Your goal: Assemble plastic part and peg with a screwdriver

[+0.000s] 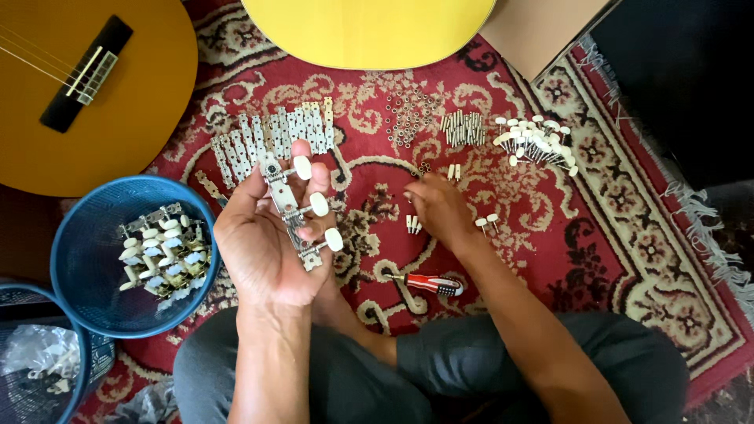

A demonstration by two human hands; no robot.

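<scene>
Your left hand (263,235) palm up above red patterned rug (628,235), grip closed around three-peg tuner strip (297,208), white knobs pointing right. Your right hand (440,208) just right of strip, down on rug, fingertips pinched at small white pegs (412,224); cannot tell whether anything is caught. Red-handled screwdriver (428,284) lies below-right of strip. Bare metal plates (271,137) in row above strip. Blue basket (86,259) with finished tuners sits left of strip.

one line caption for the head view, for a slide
Left hand holds a metal tuner strip with white knobs; right hand picks small parts off a red patterned rug.
</scene>
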